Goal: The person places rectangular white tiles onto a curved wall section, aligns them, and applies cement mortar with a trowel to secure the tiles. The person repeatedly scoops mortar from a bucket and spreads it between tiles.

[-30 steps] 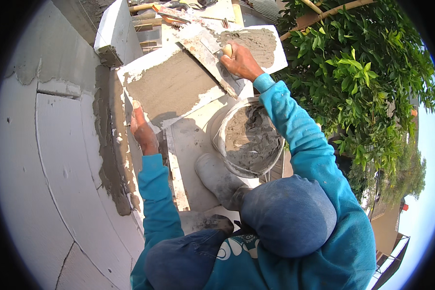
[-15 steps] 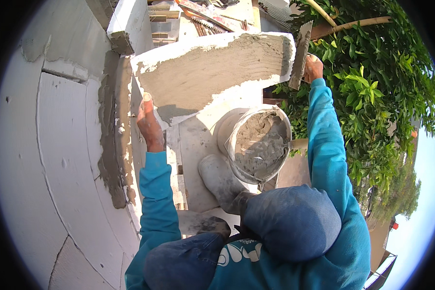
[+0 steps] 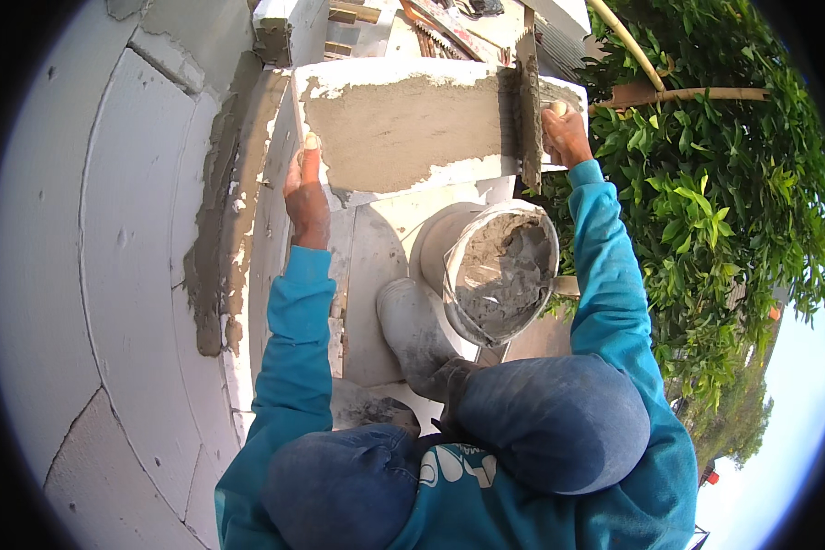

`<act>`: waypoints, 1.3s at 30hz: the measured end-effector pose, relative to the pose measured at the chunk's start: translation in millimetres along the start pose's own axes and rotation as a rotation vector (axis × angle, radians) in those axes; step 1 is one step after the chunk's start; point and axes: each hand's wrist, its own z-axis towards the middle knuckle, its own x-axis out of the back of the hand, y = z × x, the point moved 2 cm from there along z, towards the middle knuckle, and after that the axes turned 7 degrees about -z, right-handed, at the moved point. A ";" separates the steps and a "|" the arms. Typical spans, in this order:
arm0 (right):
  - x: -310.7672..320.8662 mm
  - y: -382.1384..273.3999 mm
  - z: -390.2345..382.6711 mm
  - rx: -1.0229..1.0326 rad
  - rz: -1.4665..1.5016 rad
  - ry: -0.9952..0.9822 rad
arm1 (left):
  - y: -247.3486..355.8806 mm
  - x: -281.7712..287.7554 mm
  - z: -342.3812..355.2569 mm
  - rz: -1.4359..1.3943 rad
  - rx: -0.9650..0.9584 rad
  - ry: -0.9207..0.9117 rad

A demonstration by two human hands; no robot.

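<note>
— What are the hands doing?
— The left hand (image 3: 305,197) grips the block's (image 3: 403,128) left edge, fingers curled around it. The right hand (image 3: 566,136) is closed on a trowel (image 3: 528,110) standing on edge at the block's right end.
— And the block?
— White, coated with grey mortar, just above the bucket (image 3: 500,270).

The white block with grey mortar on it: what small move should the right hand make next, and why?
Probably draw the trowel leftward across the block. The right hand holds it on edge at the mortar's right end, the left hand steadies the block's left side, and the spread looks uneven, with bare white patches along the edges.
</note>
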 end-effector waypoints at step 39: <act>-104.2 -182.6 -40.0 1.433 -0.886 -0.107 | -4.6 12.2 11.5 0.019 0.181 -0.086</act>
